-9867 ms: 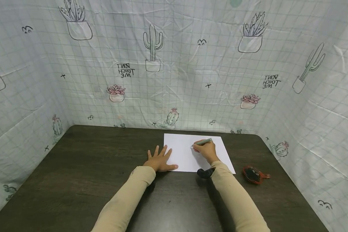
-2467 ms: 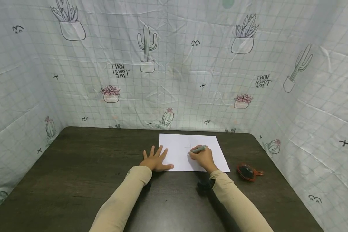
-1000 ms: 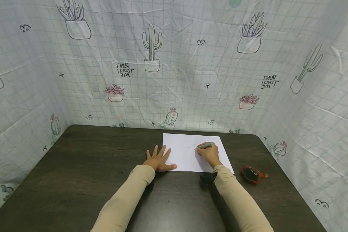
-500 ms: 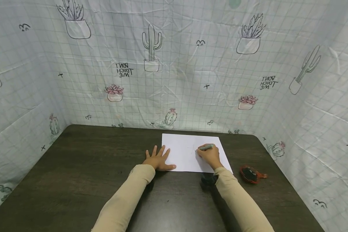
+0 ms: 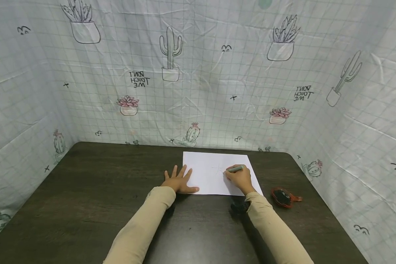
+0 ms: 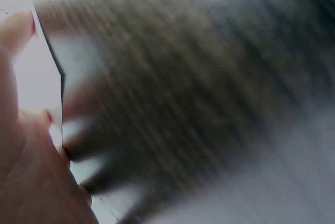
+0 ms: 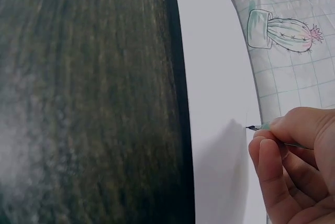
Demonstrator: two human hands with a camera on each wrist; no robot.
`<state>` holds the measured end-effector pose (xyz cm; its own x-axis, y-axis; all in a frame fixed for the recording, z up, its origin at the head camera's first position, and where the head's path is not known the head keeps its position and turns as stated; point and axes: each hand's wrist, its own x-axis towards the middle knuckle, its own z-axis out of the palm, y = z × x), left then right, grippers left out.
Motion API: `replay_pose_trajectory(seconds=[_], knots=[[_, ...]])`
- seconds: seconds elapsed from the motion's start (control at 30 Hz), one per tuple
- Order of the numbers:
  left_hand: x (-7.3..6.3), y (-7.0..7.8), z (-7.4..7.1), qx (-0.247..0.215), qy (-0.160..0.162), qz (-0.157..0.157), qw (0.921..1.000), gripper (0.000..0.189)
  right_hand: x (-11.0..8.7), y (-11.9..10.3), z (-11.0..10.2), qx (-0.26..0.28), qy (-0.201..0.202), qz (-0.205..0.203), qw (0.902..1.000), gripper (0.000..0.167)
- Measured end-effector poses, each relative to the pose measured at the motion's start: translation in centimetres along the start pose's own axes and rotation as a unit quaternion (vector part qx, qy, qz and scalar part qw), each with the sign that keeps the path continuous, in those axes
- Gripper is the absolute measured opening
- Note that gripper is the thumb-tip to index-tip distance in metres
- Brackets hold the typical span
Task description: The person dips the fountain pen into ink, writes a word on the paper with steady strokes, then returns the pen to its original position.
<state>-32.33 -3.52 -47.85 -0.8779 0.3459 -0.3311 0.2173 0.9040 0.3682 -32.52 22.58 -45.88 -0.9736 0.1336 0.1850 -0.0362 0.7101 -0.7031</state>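
A white sheet of paper (image 5: 206, 178) lies near the table's far edge. Faint thin lines (image 5: 218, 168) cross each other near its middle. My right hand (image 5: 241, 178) pinches a grey-green pen (image 5: 235, 168) between thumb and fingers, its dark tip (image 7: 252, 127) at the paper surface in the right wrist view. With fingers spread, my left hand (image 5: 180, 183) lies flat over the sheet's left edge, the thumb along the near edge. The left wrist view has that hand (image 6: 31, 166) at its left side, beside the paper's edge.
The dark wooden table (image 5: 102, 190) stretches to both sides. Right of the paper lies a dark object with an orange-red rim and a short tail (image 5: 282, 198), its kind unclear. A cactus-print cloth (image 5: 204, 80) hangs behind the table and along both sides.
Thin crossing lines have appeared on the paper, which looked blank 9.9 s ago. Over the last second the pen and right hand have shifted slightly toward the near right. The left hand stays put.
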Motion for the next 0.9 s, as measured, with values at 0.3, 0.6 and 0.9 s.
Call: replay_pose_trajectory(seconds=[0.3,0.6,0.9], knots=[[-0.5,0.0,-0.2,-0.007,0.002,0.005,1.0000,0.096,-0.4,0.1,-0.4,-0.011,-0.001,0.009,0.9999,0.011],[-0.8,0.3,-0.2,-0.006,0.006,0.002,1.0000,0.092,-0.6,0.5,-0.7,-0.004,-0.004,0.001,1.0000,0.010],[-1.0,0.4,-0.4,-0.015,0.011,0.011,0.9998,0.097,-0.7,0.7,-1.1,-0.009,-0.007,0.000,0.9999,0.010]])
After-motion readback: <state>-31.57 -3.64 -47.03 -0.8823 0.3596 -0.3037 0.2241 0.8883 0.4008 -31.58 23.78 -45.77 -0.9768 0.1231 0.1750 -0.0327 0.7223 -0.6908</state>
